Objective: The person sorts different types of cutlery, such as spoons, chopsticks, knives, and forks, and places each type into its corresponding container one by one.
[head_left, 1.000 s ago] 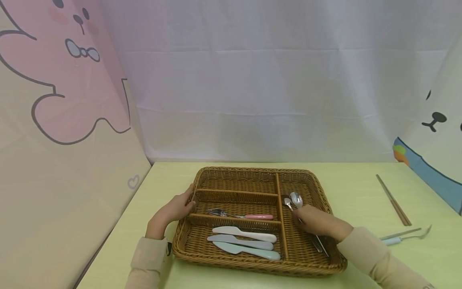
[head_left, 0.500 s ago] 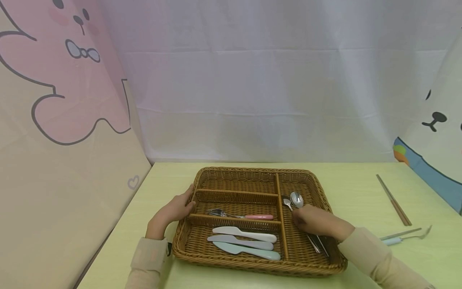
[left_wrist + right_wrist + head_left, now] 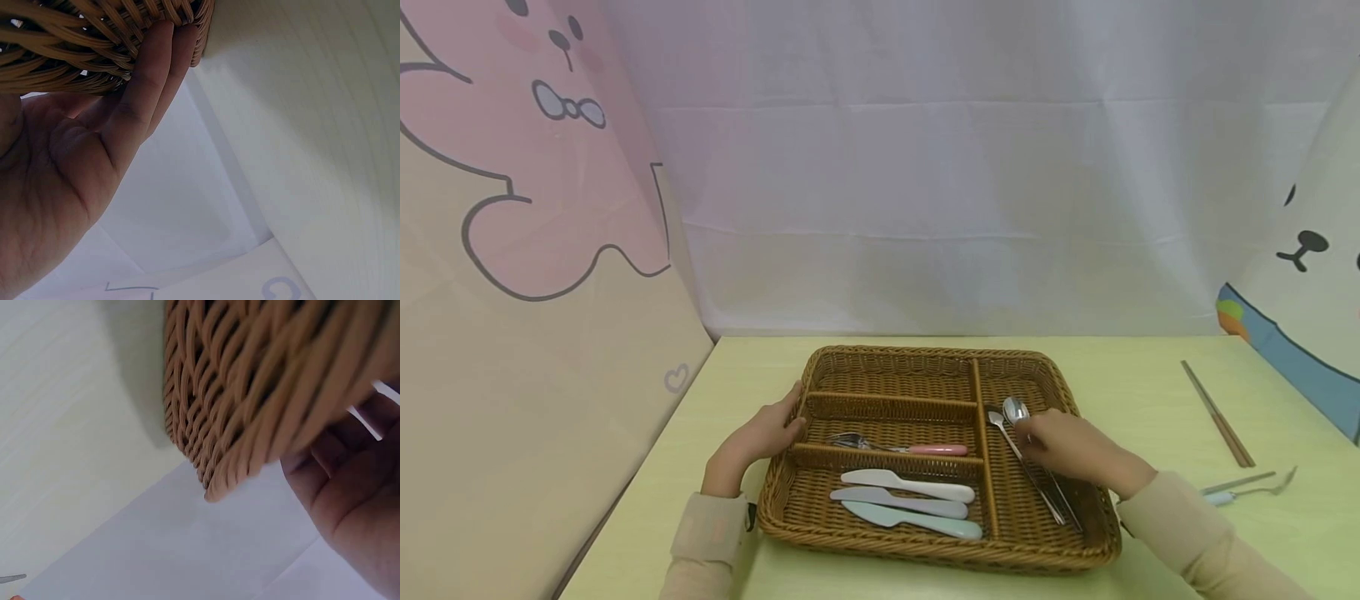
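A brown wicker cutlery tray lies on the table, divided into compartments. My left hand holds its left rim, thumb over the edge; in the left wrist view the fingers lie against the outer wall. My right hand hovers over the right compartment with fingers loosely bent, nothing visible in them. Beneath and beside it are a small metal spoon and a larger round spoon, whose handle is partly covered by the hand. In the right wrist view the tray's rim hides the right fingertips.
The front left compartment holds white, grey and mint knives. A pink-handled fork lies in the middle one. Right of the tray are chopsticks and a blue-handled fork. Cloth walls stand behind and at both sides.
My right hand has moved slightly right and up, away from the small spoon, whose handle now shows along its length. The left hand has stayed on the rim.
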Demonstrator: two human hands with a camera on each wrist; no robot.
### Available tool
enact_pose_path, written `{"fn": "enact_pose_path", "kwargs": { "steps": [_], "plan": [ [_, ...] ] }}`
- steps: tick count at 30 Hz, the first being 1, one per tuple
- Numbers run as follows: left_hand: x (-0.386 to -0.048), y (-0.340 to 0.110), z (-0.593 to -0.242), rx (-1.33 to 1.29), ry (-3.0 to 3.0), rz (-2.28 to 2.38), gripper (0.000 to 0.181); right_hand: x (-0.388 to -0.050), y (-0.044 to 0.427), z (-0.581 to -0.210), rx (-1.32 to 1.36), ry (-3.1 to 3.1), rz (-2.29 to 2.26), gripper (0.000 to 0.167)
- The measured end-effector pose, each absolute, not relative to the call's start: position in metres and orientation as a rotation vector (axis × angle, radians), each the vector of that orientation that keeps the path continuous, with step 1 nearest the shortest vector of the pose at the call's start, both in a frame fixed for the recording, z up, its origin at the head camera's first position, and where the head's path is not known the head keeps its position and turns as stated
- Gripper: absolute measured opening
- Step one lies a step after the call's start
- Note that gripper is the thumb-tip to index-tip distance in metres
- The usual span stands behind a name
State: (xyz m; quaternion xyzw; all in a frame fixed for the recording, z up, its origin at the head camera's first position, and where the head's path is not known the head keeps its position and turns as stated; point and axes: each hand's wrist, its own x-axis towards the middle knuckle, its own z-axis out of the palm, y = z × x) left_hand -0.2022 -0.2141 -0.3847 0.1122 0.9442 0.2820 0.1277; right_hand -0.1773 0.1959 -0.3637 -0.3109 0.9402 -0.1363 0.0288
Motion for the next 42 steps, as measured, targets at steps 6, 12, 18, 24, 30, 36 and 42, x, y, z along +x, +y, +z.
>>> {"fn": "enact_pose_path", "kwargs": {
  "steps": [6, 12, 18, 24, 30, 36, 42],
  "plan": [
    [-0.201, -0.214, -0.383, 0.318, 2.750, 0.817, 0.066, -0.179, 0.207, -0.351, -0.828, 2.967, -0.459, 0.008],
    [-0.201, -0.214, -0.383, 0.312, 2.747, 0.820, 0.066, -0.183, 0.224, -0.342, -0.710, 3.058, -0.500, 0.003],
    [-0.200, -0.215, -0.383, 0.316, 2.741, 0.826, 0.066, -0.190, 0.250, -0.343, -0.553, 3.142, -0.515, 0.012],
    [-0.199, -0.215, -0.383, 0.314, 2.736, 0.832, 0.066, -0.197, 0.280, -0.352, -0.430, 3.165, -0.557, 0.019],
    [-0.200, -0.216, -0.384, 0.318, 2.743, 0.828, 0.065, -0.205, 0.312, -0.362, -0.310, 3.142, -0.574, 0.025],
    [-0.201, -0.216, -0.385, 0.328, 2.742, 0.823, 0.066, -0.206, 0.339, -0.368, -0.142, 3.110, -0.587, 0.031],
    [-0.202, -0.215, -0.384, 0.337, 2.744, 0.824, 0.066, -0.207, 0.366, -0.377, -0.052, 3.080, -0.547, 0.034]
  ]
}}
